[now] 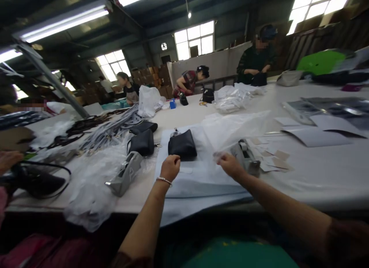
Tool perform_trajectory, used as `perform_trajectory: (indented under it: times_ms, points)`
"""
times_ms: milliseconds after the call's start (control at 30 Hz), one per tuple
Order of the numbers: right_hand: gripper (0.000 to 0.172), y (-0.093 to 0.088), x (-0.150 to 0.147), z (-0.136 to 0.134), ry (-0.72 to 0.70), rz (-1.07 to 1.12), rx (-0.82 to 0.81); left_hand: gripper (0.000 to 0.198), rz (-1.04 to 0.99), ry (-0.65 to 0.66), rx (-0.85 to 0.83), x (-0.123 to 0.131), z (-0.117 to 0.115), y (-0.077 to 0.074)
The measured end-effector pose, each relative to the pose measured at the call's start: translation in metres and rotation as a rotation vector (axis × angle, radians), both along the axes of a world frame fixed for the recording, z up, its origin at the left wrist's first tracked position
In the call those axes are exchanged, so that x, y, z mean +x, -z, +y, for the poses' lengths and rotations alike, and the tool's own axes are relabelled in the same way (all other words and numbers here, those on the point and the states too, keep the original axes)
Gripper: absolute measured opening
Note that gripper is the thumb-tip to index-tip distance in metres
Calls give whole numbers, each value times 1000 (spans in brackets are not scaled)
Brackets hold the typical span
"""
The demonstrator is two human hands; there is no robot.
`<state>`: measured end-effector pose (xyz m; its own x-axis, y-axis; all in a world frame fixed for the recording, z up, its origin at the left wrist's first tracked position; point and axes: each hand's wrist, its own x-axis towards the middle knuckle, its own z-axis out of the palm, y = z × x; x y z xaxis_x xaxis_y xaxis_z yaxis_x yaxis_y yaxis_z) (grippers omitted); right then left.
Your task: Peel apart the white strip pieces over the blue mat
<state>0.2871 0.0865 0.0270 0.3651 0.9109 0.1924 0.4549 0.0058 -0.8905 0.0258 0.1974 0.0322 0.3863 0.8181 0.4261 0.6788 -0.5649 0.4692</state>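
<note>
A small black bag (182, 145) with a metal clasp at its top lies on a pale blue sheet (184, 179) in front of me. My left hand (170, 167), with a bracelet at the wrist, is closed at the bag's lower left corner; what its fingers hold, if anything, is hidden. To the right, my right hand (230, 164) pinches the near edge of a clear plastic bag (230, 127), which spreads away across the table. Just beside that hand stands a grey tape dispenser (246, 156).
Left of the sheet are black bags (141, 142), a second tape dispenser (125, 173) and crumpled plastic (89, 191). Paper pieces (278, 160) and white sheets (319, 133) lie right. A co-worker's hand (10, 160) is at far left; other people work across the table.
</note>
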Motion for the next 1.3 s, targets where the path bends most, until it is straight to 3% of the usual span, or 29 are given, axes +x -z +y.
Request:
perform_trajectory:
  times_ms: [100, 200, 333, 500, 633, 733, 833, 967, 1033, 1133, 1200, 1300]
  points:
    - [20, 38, -15, -36, -157, -163, -58, 20, 168, -49, -85, -32, 9, 22]
    - [26, 56, -30, -57, -385, -397, -44, 39, 303, -24, -123, -35, 8, 36]
    - [26, 57, -42, -61, -536, -477, -22, 56, 429, -59, -176, -16, 3, 39]
    - [26, 61, -43, -58, -549, -441, 18, 25, 540, -111, -258, -4, 7, 37]
    - [26, 65, -39, -59, -545, -391, 50, 18, 542, -115, -286, -10, 8, 34]
    - [24, 65, -36, -58, -509, -304, 22, 15, 470, -99, -224, -10, -3, 23]
    - [31, 61, -37, -52, -415, -95, -26, 18, 379, -20, -91, 5, -26, 5]
    - [57, 47, -46, -43, -325, 382, -52, 13, 325, 249, 41, 44, -65, -11]
    - [51, 40, -46, -41, -238, 541, -27, 11, 286, 394, 67, 62, -76, -12]
    - [43, 30, -33, -43, -56, 632, 74, 12, 99, 544, 58, 85, -76, -13]
    - [42, 26, -17, -49, 50, 666, 134, 18, -38, 526, 80, 102, -69, -15]
    - [40, 17, 8, -60, 165, 706, 217, 41, -88, 360, 233, 135, -63, -16]
